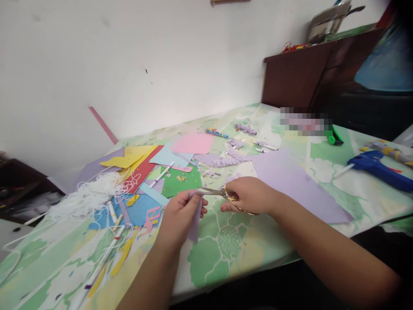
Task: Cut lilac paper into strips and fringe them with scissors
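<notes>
My left hand point(182, 217) pinches a narrow strip of purple paper point(194, 230), which hangs down below the fingers. A pair of scissors point(222, 193) with gold handles is gripped in my right hand point(250, 196). Its blades point left and reach the top of the strip, right by my left thumb; whether they are cutting into it is too small to tell. Just beyond my right hand lies a large sheet of purple paper point(290, 185). Fringed purple strips point(226, 161) and small scraps are scattered past the scissors.
Coloured paper sheets point(179, 181), a tangle of white string point(93, 198) and markers point(111, 243) cover the left side. A blue glue gun point(377, 168) lies at the right, near a green cutter point(334, 135). Behind stands a dark wooden cabinet point(297, 77).
</notes>
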A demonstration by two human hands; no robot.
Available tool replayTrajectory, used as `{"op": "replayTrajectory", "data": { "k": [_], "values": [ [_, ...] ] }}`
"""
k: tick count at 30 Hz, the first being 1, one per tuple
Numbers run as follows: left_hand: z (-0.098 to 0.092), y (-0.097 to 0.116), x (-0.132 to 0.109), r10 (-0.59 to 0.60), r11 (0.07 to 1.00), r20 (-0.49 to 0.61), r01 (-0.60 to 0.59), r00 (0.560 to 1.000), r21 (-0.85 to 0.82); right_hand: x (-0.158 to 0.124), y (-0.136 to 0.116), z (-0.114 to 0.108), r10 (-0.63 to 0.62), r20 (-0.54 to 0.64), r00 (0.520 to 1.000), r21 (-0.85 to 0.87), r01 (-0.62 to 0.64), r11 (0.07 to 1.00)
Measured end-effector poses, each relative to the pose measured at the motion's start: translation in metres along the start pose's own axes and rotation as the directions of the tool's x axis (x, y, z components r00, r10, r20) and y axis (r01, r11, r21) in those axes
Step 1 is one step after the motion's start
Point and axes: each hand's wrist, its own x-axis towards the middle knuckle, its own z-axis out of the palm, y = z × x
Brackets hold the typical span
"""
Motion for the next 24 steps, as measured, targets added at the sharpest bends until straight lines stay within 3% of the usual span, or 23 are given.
{"op": "replayTrajectory", "data": {
  "k": [9,24],
  "values": [
    [0.007,-0.001,-0.002,0.015,0.999,0.048,-0.018,0.999,0.051,0.002,-0.003,0.006,-0.104,0.046,0.994,0.063,0.101,0.993],
    [0.012,0.008,-0.008,0.024,0.989,-0.092,-0.010,0.995,0.150,0.003,-0.006,0.005,-0.102,0.049,0.994,0.022,0.101,0.995]
  ]
}}
